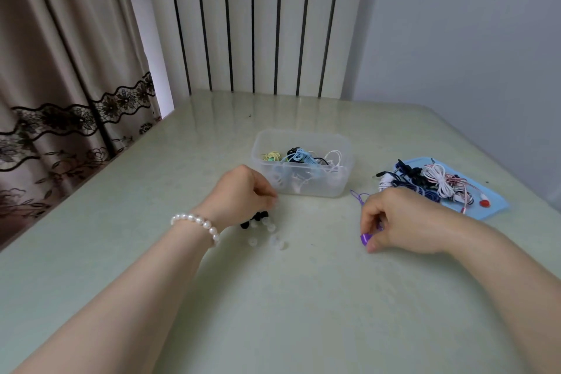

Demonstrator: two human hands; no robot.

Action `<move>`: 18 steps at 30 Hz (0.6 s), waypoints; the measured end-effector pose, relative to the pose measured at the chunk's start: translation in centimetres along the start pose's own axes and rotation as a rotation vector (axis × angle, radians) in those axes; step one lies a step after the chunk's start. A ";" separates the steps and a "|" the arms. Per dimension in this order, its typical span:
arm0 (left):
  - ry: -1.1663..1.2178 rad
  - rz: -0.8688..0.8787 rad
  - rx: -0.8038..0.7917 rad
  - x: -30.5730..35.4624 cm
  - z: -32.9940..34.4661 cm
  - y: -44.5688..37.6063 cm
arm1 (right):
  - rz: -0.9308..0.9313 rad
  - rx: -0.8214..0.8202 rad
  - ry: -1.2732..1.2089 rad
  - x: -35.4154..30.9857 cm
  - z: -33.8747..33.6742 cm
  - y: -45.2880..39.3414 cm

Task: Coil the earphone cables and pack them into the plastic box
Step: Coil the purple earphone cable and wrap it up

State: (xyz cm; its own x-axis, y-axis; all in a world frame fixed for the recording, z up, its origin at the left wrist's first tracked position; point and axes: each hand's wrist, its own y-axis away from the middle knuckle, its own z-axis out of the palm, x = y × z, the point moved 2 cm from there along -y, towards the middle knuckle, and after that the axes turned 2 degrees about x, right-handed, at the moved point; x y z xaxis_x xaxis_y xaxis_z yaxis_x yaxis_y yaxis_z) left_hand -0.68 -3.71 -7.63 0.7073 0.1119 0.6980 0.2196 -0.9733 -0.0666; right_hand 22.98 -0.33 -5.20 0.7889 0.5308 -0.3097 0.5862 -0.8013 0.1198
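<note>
**Earphones, box and hands on the table**

Purple earphone (365,237): pinched in the right hand (403,222), whose fingers curl round it low over the table; its thin purple cable (357,196) loops out on the table beyond the hand, towards the box.

Box (303,162): clear plastic, no lid on, near the middle of the table. Holds several coiled cables: yellow, black, light blue and white.

Lid (491,206): blue, flat on the table right of the box. Carries a loose tangle of earphones (431,184) in white, dark blue, black and red-and-white, not coiled.

Left hand (243,194): just beside the box's near left corner, fingers curled downward above the ear tips. Whether this grip has hold of anything cannot be told. A pearl bracelet (197,222) sits on the wrist.

Ear tips (261,228): a small scatter, some black, some clear, on the table under and just in front of the left hand.

Table (273,313): pale green, glossy.

Behind: white radiator (258,21), beige curtain (60,70) with dark lace trim at left.
</note>
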 end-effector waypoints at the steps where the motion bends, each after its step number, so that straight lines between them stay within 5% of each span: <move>1: -0.031 0.009 0.018 0.0 0.1 0.0 | -0.007 0.042 -0.026 -0.2 0.0 0.0; 10: -0.090 0.061 0.049 -0.7 -1.4 -0.5 | -0.052 0.165 -0.595 -1.2 1.3 -1.3; 18: 0.016 0.179 -0.366 1.2 -0.5 1.3 | -0.048 0.379 -0.809 -1.8 3.6 -2.6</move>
State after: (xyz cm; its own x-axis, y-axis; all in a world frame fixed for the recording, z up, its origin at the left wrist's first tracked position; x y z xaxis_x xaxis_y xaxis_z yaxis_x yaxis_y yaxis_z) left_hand 0.13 -4.98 -6.57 0.7014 -0.0657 0.7098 -0.1614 -0.9845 0.0683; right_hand 19.36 -0.18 -8.40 0.3093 0.3242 -0.8940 0.4022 -0.8965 -0.1860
